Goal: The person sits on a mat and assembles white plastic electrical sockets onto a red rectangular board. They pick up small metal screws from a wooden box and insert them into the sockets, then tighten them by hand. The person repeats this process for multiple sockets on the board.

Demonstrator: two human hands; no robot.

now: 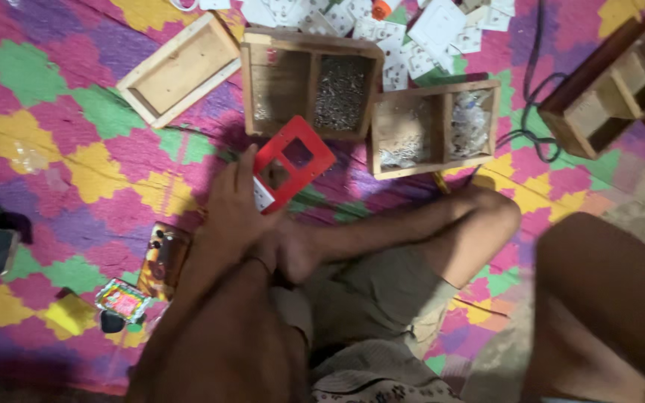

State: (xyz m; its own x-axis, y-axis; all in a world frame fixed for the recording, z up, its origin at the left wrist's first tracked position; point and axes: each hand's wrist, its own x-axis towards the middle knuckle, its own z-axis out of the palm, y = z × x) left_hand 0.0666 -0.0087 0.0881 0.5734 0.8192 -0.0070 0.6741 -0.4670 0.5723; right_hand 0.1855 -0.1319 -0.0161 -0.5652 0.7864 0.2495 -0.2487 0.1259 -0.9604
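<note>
head view: the left hand (233,213) is gripping a red switch plate (293,166) near the wooden trays (311,82); the right hand is staying unseen; fitting seems underway, needing steady alignment.

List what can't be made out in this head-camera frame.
- Right hand: not in view; the forearm blurs toward the bottom edge.
- Left hand: its grip on the red plate is hidden by the hand's back.
- Contents of the wooden trays: too small and blurred.
- White parts: cut by the top edge.
</note>
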